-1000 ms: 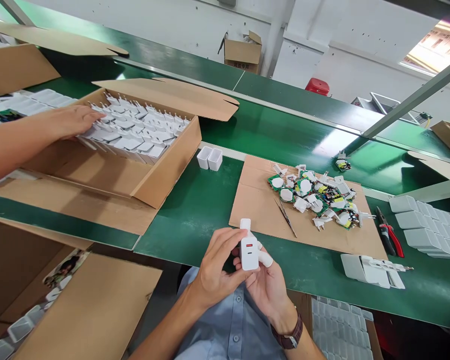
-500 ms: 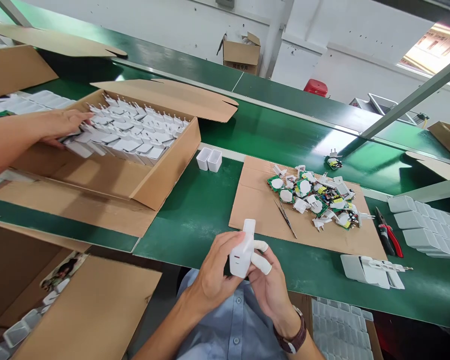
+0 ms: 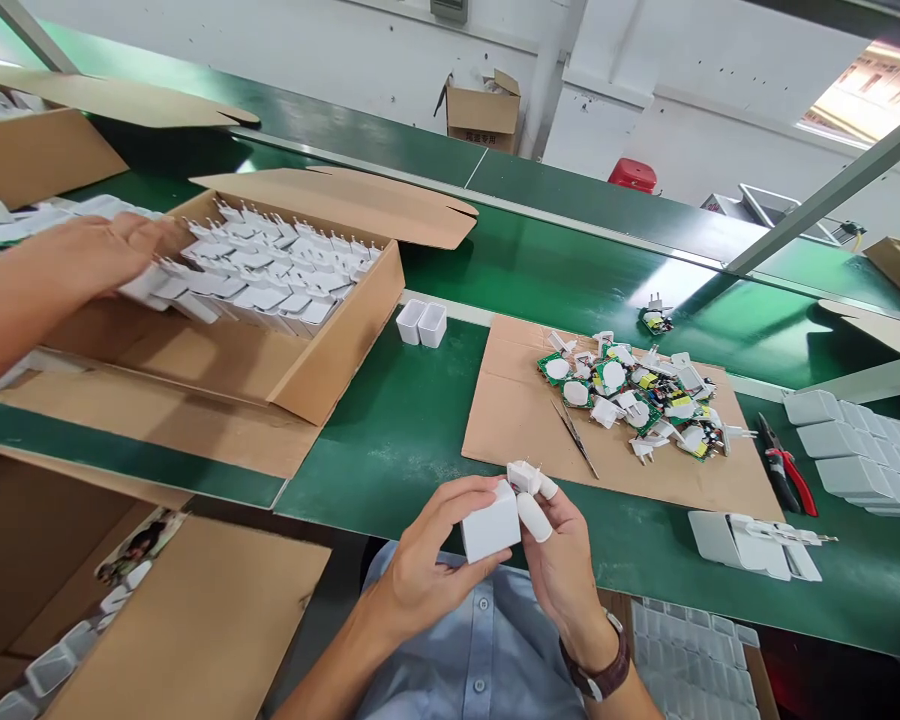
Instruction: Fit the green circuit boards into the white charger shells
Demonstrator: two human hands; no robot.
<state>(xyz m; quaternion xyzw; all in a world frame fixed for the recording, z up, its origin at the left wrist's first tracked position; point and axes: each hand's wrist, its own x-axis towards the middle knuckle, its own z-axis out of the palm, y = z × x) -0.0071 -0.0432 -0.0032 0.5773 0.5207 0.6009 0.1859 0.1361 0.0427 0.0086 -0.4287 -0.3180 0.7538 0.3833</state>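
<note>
In front of my shirt I hold a white plug charger (image 3: 491,527). My left hand (image 3: 426,560) is closed around its box-shaped body, fingers on top and thumb below. White covers sit on two fingertips of my right hand (image 3: 562,560), which pinches the charger's plug end (image 3: 523,478), with its pins pointing up. Beyond my hands, circuit boards with white plug parts (image 3: 637,395) lie piled on a cardboard sheet (image 3: 510,410). A pair of tweezers (image 3: 576,440) rests there too. Two white housings (image 3: 422,323) stand on the bench, open side up.
At the left, another person's hand (image 3: 112,255) reaches over a cardboard box (image 3: 330,370) holding rows of white chargers (image 3: 270,265). Red-handled pliers (image 3: 787,470), several white housings (image 3: 859,440) and some chargers (image 3: 754,545) lie at the right on the green bench (image 3: 390,420).
The charger has turned in my hands: its plug end now points up and right, and a blank white face shows instead of the slotted one. The other person's hand has lifted slightly.
</note>
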